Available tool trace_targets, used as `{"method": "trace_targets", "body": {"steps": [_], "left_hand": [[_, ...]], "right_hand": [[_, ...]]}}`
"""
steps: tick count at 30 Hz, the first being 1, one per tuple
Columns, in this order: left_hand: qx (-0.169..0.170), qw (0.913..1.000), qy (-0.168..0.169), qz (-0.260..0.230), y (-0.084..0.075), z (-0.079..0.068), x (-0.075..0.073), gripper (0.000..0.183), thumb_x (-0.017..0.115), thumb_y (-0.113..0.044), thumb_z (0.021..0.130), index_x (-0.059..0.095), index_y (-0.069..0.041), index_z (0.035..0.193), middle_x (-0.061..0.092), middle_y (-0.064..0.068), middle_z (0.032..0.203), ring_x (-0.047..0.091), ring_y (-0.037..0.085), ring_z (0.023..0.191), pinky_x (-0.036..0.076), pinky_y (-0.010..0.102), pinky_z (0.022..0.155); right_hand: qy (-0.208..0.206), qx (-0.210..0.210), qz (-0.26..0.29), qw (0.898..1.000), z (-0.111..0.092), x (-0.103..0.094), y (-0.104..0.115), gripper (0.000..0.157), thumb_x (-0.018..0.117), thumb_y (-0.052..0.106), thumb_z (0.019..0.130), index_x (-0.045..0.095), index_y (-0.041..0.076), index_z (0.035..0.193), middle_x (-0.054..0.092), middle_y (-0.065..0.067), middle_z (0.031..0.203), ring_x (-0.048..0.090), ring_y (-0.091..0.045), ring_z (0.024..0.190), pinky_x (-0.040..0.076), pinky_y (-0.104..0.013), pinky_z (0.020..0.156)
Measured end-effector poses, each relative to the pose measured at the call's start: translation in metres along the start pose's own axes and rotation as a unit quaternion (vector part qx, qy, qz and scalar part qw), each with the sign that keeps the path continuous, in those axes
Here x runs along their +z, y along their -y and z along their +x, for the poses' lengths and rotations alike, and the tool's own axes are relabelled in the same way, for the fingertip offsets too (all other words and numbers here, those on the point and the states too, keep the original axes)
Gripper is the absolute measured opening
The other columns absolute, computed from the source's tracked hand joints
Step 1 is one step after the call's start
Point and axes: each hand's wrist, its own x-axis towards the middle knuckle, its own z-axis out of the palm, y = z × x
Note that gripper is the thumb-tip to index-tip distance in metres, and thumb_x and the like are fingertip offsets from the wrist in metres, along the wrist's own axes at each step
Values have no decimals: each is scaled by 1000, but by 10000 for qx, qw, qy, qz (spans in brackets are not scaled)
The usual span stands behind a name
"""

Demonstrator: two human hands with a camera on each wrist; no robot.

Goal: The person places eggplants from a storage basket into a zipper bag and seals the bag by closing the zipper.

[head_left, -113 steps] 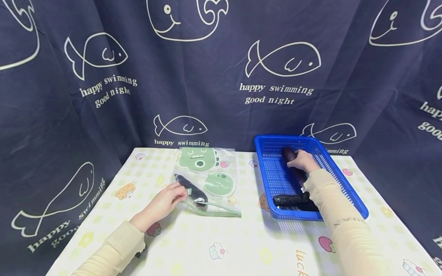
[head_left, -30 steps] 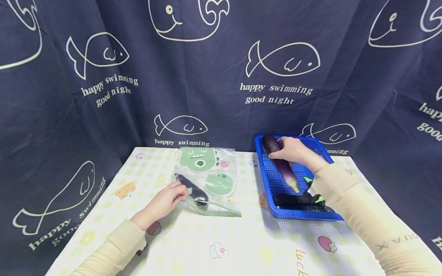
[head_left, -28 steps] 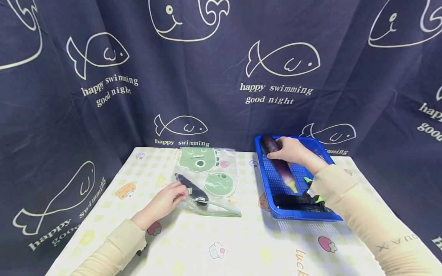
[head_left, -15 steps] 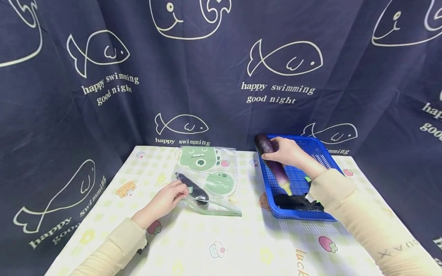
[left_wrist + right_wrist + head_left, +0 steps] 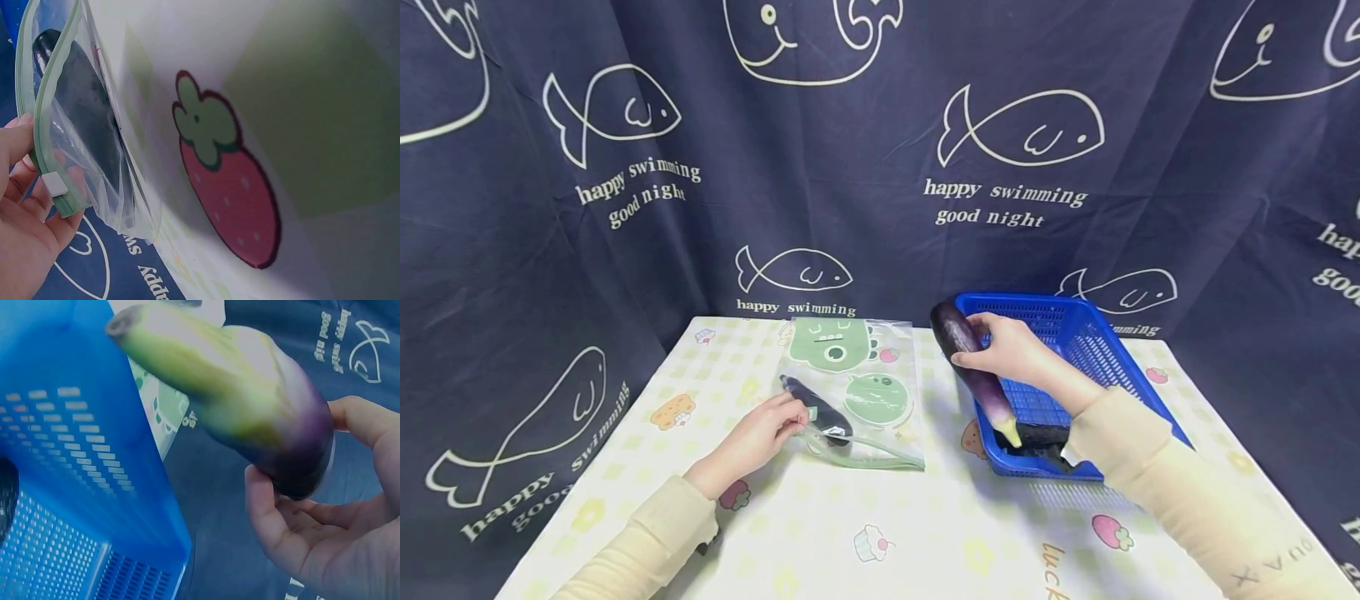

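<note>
My left hand (image 5: 771,429) pinches the near left corner of a clear zip bag (image 5: 876,400) with green cartoon prints. In the left wrist view, fingers hold the green zip strip beside its white slider (image 5: 54,184), and the two strips stand apart at the mouth. A dark eggplant (image 5: 823,414) lies inside the bag. My right hand (image 5: 1011,354) grips another eggplant (image 5: 962,337), thumb and fingers around its purple body. It is tilted over the left rim of the blue basket (image 5: 1097,354). Its pale green stem end (image 5: 169,347) points toward me.
Dark, glossy long items (image 5: 1041,437) lie at the basket's near end, partly hidden by the right sleeve (image 5: 1123,433). A patterned cloth covers the table (image 5: 805,533). A navy curtain (image 5: 880,217) with fish drawings hangs directly behind.
My right hand has taken hold of the eggplant in the basket, lifted it and carried it left across the basket's rim. The left hand and bag have stayed nearly still.
</note>
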Motion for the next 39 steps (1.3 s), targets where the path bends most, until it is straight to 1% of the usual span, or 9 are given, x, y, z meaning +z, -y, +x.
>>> {"method": "trace_targets", "body": {"steps": [2, 5, 9, 12, 16, 20, 27, 34, 39], "left_hand": [[-9, 10000, 21, -1, 0, 0, 0, 19, 69, -5, 81, 55, -18, 84, 51, -10, 84, 50, 6, 80, 50, 25, 73], [-21, 10000, 35, 43, 0, -1, -1, 20, 69, -6, 81, 54, -19, 84, 50, -10, 85, 50, 6, 81, 50, 25, 73], [-70, 10000, -5, 70, 0, -1, 0, 21, 71, -7, 80, 54, -20, 83, 50, -11, 84, 50, 4, 80, 50, 24, 72], [-121, 9999, -37, 74, -1, -2, 0, 22, 72, -7, 80, 55, -20, 82, 50, -12, 84, 50, 3, 80, 50, 24, 72], [-142, 9999, -21, 94, -1, -3, 1, 22, 72, -6, 80, 55, -20, 82, 50, -12, 84, 49, 3, 80, 50, 24, 72], [-114, 9999, 2, 94, -1, -4, 2, 21, 72, -7, 80, 55, -20, 83, 51, -12, 84, 50, 3, 80, 51, 24, 73], [-129, 9999, 50, 47, 0, -2, -1, 20, 71, -8, 80, 55, -20, 83, 50, -12, 84, 51, 4, 80, 50, 25, 73], [-7, 9998, 194, 85, -1, -1, -3, 9, 64, -16, 87, 56, -18, 86, 50, -11, 85, 50, 5, 81, 50, 24, 73], [-36, 9998, 199, 52, -1, 0, -3, 13, 67, -10, 84, 56, -17, 86, 51, -11, 85, 50, 5, 80, 50, 24, 73]], "right_hand": [[-17, -79, 29, 10000, -2, 3, 4, 63, 74, 36, 78, 53, -1, 125, 65, -15, 106, 59, -30, 101, 47, -46, 87], [-9, -196, 62, 9998, -5, 7, 8, 63, 74, 36, 78, 53, -1, 124, 65, -13, 105, 61, -28, 97, 49, -42, 82], [174, -260, 298, 9991, -9, 14, 13, 63, 75, 34, 77, 52, 1, 126, 64, -11, 105, 64, -18, 81, 52, -32, 67], [267, -344, 489, 9979, -12, 19, 16, 63, 76, 32, 77, 51, 5, 129, 64, -9, 104, 63, -11, 71, 51, -27, 61], [289, -493, 546, 9969, -17, 27, 20, 61, 76, 31, 76, 53, 7, 127, 64, -7, 101, 62, -7, 67, 51, -26, 62], [405, -606, 674, 9951, -22, 36, 23, 59, 77, 30, 75, 54, 5, 123, 65, -7, 99, 62, -8, 65, 51, -25, 58], [642, -810, 893, 9906, -27, 50, 31, 60, 77, 27, 74, 53, 6, 125, 63, -6, 100, 61, -6, 65, 51, -23, 52], [826, -1166, 961, 9851, -32, 61, 39, 59, 76, 27, 74, 53, 10, 126, 62, -4, 100, 61, -6, 65, 50, -22, 53], [937, -1453, 928, 9806, -36, 69, 43, 59, 76, 26, 74, 54, 7, 124, 64, -4, 100, 59, -5, 65, 50, -20, 57]]}}
